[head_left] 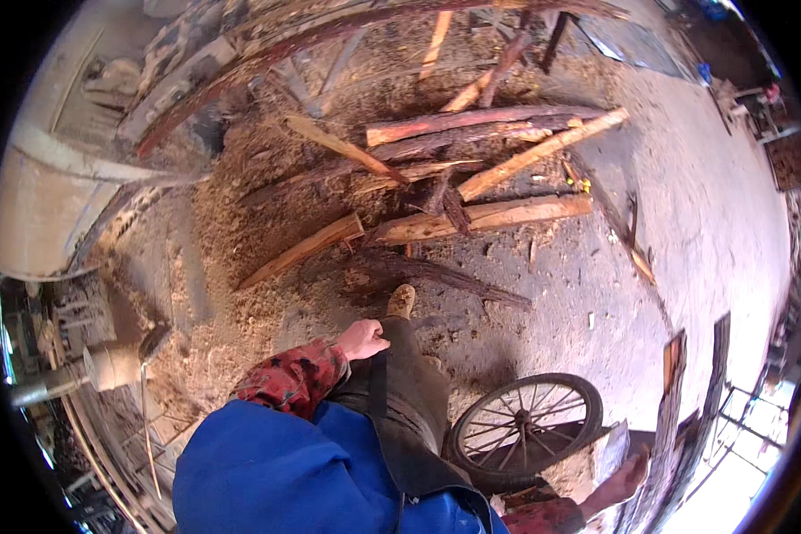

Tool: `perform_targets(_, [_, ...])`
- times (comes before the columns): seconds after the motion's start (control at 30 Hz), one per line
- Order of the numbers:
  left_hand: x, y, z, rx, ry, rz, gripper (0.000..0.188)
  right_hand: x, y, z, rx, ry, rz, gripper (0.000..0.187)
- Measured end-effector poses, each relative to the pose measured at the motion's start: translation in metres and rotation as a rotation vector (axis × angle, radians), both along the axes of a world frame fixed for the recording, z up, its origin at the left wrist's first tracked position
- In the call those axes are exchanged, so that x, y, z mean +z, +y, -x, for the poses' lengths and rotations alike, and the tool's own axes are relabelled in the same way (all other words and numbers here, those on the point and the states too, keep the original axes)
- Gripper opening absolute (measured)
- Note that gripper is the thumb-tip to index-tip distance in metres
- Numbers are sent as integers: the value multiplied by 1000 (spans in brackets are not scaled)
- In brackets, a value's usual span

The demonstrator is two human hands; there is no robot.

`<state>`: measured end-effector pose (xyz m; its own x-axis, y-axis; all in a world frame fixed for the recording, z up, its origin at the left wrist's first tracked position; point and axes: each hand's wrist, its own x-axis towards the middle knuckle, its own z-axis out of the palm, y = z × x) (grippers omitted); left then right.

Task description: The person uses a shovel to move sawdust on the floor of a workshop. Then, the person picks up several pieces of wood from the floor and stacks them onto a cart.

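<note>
My left hand (363, 340), in a red patterned sleeve, is curled closed in front of my dark trousers, by the upper end of a dark strap (378, 384). Whatever its fingers may hold is hidden. My right hand (628, 479) reaches out at the lower right, beside a spoked wheel (523, 416) with a dark tyre. Its fingers look extended, close to a bark-edged board (673, 378) and a pale flat piece (610, 452); whether they touch either is unclear.
Split logs (494, 215) and bark-covered poles (454, 138) lie heaped ahead among wood chips (231, 209). A dark bark strip (454, 278) lies nearer my boot (401, 301). A round wooden block on a pole (114, 366) stands at the left. Another dark board (717, 374) rises at the right.
</note>
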<state>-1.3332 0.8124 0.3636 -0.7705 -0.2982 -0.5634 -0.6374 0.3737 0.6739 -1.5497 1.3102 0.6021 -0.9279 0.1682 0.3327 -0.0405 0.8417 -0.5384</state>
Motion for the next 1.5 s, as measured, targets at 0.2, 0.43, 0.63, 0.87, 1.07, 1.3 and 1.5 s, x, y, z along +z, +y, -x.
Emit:
perform_targets(0.2, [4, -39, 16, 266, -14, -33, 35, -43, -168, 32, 484, -166, 187, 27])
perform_targets(0.43, [-8, -48, -60, 602, -115, -19, 30, -175, -291, 53, 739, -770, 380, 31])
perform_targets(0.63, [-36, -8, -132, 907, -338, -5, 40, -298, -342, 54, 955, -1072, 121, 36])
perform_targets(0.87, [-104, -50, -126, 745, -548, 87, 38, -454, -353, 57, 960, -1274, -149, 44])
perform_targets(1.07, [-297, -126, -167, 532, -336, 311, 51, -608, -354, 61, 919, -1195, -250, 44])
perform_targets(1.3, [-450, -260, -121, 349, -467, 430, 77, -736, -408, 44, 984, -1008, -485, 57])
perform_targets(1.5, [-541, -321, -91, 285, -475, 507, 89, -795, -417, 30, 1087, -796, -797, 84])
